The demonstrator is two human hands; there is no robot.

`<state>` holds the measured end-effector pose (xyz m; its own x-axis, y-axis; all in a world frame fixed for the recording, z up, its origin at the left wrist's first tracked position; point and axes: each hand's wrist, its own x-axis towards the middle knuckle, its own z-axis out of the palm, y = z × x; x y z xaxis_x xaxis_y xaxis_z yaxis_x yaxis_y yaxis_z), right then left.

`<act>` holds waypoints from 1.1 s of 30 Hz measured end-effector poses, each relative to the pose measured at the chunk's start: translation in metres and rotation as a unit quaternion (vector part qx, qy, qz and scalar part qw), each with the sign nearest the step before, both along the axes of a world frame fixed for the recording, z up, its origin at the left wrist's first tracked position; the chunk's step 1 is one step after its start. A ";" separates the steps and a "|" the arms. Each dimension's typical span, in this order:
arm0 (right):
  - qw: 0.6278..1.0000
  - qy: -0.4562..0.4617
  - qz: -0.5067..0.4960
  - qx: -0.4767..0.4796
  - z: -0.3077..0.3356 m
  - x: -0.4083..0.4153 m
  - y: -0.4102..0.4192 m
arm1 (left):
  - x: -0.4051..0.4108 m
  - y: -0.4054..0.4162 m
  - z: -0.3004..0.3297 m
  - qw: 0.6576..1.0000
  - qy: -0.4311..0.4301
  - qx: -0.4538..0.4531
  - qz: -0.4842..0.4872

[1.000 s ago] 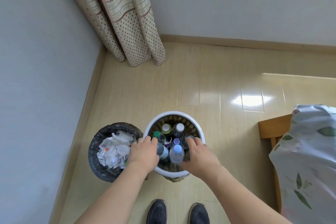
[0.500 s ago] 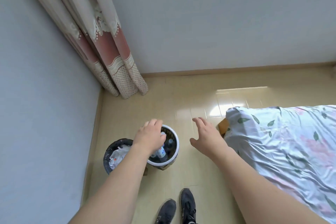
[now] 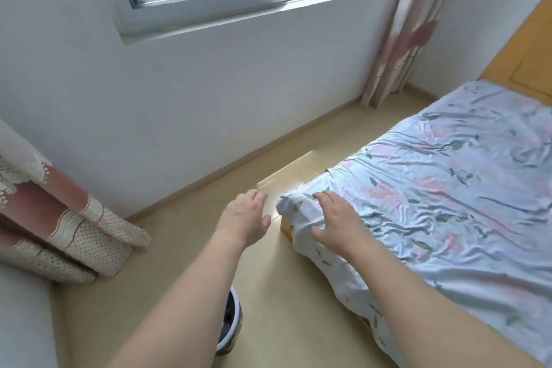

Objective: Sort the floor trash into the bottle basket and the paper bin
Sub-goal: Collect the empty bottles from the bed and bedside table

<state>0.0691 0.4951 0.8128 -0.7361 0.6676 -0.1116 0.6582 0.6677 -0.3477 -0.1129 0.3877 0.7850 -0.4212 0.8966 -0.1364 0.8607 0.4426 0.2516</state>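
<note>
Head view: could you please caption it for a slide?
Both hands open and empty above the floor, basket behind.

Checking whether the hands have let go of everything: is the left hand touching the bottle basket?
Apart. The head view shows the left hand open out over bare floor, while the bottle basket sits back beneath the forearm.

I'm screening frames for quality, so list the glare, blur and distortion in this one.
Head view: a bright glare patch on the floor beside the bed; the right curtain is smeared soft; wide-angle distortion bows the window frame; both hands are fairly sharp.
</note>
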 end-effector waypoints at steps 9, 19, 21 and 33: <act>0.977 0.028 -0.207 0.033 0.070 0.227 0.043 | 0.194 0.125 0.076 0.972 0.046 0.076 -0.216; 0.916 0.018 -0.390 0.096 0.129 0.577 0.019 | 0.539 0.189 0.155 0.899 0.033 0.164 -0.406; 0.903 0.018 -0.417 0.101 0.130 0.631 0.008 | 0.600 0.191 0.159 0.881 0.033 0.164 -0.442; 0.850 0.028 -0.518 0.094 0.127 0.861 0.006 | 0.859 0.247 0.164 0.809 0.055 0.132 -0.571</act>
